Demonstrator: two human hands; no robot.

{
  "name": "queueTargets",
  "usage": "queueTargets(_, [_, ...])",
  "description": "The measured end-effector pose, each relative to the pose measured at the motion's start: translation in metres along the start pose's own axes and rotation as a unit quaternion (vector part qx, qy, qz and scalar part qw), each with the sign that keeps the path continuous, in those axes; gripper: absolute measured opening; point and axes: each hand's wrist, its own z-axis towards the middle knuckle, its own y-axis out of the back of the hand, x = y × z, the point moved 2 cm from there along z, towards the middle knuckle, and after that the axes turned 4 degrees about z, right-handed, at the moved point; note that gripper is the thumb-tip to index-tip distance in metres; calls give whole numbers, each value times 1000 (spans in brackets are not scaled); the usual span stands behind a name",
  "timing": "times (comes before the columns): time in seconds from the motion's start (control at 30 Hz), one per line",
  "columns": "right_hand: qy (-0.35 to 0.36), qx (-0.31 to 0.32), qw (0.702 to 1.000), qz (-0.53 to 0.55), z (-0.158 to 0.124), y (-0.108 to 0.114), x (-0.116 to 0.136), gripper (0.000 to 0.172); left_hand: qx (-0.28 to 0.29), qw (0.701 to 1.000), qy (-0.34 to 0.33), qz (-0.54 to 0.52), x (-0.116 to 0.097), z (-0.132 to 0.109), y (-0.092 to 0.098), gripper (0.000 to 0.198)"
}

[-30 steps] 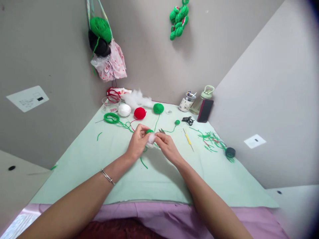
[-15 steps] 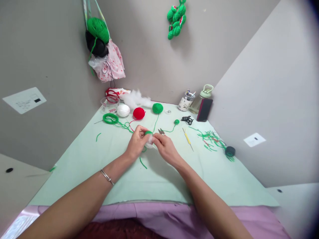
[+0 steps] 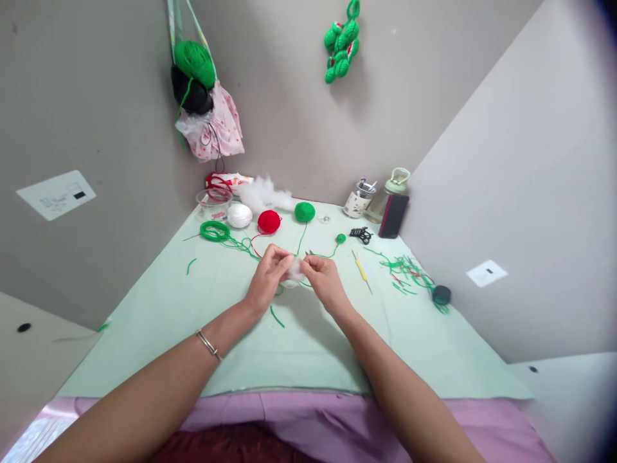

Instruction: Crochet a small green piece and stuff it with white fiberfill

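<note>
A tuft of white fibre stuffing (image 3: 294, 270) shows between my two hands, over the middle of the table. My left hand (image 3: 271, 273) is closed, with thumb and fingers pinching the tuft's left side. On the other side, the fingertips of my right hand (image 3: 322, 278) are pinched together on the tuft. The small green piece seen earlier in my left fingers is hidden now. Scissors (image 3: 310, 253) lie partly covered just behind my right hand. A cut bit of green yarn (image 3: 276, 316) rests on the cloth nearer to me.
Behind my hands sit a red yarn ball (image 3: 268, 222), a green ball (image 3: 304, 211), a white ball (image 3: 240, 215) and loose stuffing (image 3: 264, 195). A yellow-handled crochet hook (image 3: 361, 271), yarn scraps (image 3: 407, 269) and a phone (image 3: 394, 217) are on the right. Green yarn loops (image 3: 214, 231) lie left.
My right hand has shifted slightly, its fingers now bunched on the stuffing. The green piece between my fingers has gone out of sight. The view has tilted a little.
</note>
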Motion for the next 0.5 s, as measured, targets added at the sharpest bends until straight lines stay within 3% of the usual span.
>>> queueTargets(0.23, [36,27,997,-63,-5,11,3,30,6,1000,-7,16,1,6,0,34])
queueTargets(0.5, [66,41,995,-67,-12,-6,8,28,-59,997,-4,39,10,15,3,17])
